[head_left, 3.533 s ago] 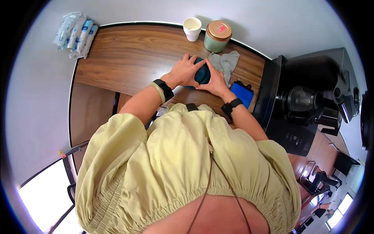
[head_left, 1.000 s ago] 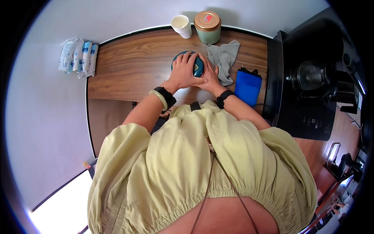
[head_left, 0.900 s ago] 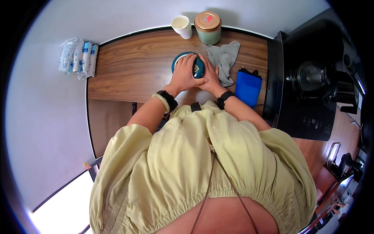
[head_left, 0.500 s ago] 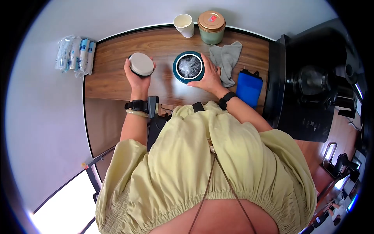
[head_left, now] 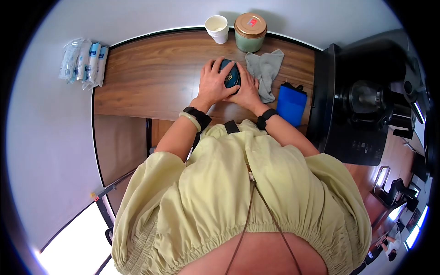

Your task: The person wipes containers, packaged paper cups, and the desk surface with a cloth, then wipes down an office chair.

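Observation:
In the head view, a round dark-teal jar stands on the wooden table with its lid (head_left: 230,77) on top; the lid is teal with a gold mark. My left hand (head_left: 213,83) wraps the lid's left side, thumb along its near edge. On the right, my right hand (head_left: 247,94) closes around the jar's side, and its fingers partly cover it. Most of the jar's body is hidden by both hands and the lid. Just right of my right hand lies a crumpled grey cloth (head_left: 266,68).
A white paper cup (head_left: 217,30) and a green jar with a copper-coloured lid (head_left: 250,31) stand at the back. Right of the cloth is a blue pouch (head_left: 292,104). A black coffee maker (head_left: 366,98) stands far right; wrapped packets (head_left: 85,62) are at left.
My left hand has moved right and turned the lid over, bringing it onto the jar. The jar's opening with clear plastic inside is now covered. My right hand stays at the jar.

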Action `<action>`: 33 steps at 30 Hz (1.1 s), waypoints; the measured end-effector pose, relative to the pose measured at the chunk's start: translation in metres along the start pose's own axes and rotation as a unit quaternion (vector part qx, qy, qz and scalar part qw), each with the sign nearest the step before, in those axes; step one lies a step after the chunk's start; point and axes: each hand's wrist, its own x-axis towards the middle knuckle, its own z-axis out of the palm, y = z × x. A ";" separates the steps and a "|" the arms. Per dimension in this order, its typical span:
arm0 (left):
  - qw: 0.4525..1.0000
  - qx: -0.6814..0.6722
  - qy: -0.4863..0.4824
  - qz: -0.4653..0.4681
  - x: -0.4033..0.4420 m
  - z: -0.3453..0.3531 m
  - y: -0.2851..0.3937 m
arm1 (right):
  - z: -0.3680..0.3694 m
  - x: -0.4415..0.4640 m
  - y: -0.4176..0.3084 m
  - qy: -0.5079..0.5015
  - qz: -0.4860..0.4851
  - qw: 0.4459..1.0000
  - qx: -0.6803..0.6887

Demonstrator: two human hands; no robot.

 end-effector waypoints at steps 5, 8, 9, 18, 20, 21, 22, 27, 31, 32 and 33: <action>1.000 0.012 -0.002 0.019 -0.001 0.002 0.001 | 0.005 -0.001 0.005 0.013 -0.007 1.000 -0.002; 1.000 0.013 -0.001 0.019 0.000 0.005 0.002 | 0.005 -0.001 0.006 0.017 -0.006 1.000 -0.001; 1.000 0.016 -0.001 0.016 0.000 0.004 0.003 | 0.004 -0.001 0.004 0.016 -0.006 1.000 0.002; 1.000 -0.004 -0.005 0.019 0.003 0.009 -0.005 | 0.001 0.001 0.001 0.007 -0.012 1.000 -0.001; 1.000 -0.008 0.001 0.020 0.003 0.009 -0.006 | 0.004 0.001 0.005 0.008 -0.007 1.000 0.008; 1.000 -0.010 0.003 0.020 0.002 0.009 -0.006 | 0.004 0.001 0.005 0.008 -0.003 1.000 0.013; 1.000 -0.004 -0.001 0.020 0.002 0.010 -0.006 | 0.005 0.002 0.005 0.010 -0.003 1.000 0.010; 0.999 0.018 -0.024 0.018 0.001 0.007 -0.005 | 0.006 0.002 0.008 0.013 -0.016 1.000 0.019; 0.998 0.027 -0.051 0.008 -0.001 0.005 -0.006 | -0.007 0.002 0.000 -0.033 -0.026 0.998 0.037; 0.998 0.016 -0.060 0.007 -0.002 0.004 -0.008 | -0.016 0.002 0.001 -0.037 -0.058 0.996 0.056; 0.998 0.006 -0.067 0.006 -0.001 0.004 -0.010 | -0.026 0.004 0.001 -0.041 -0.092 0.992 0.075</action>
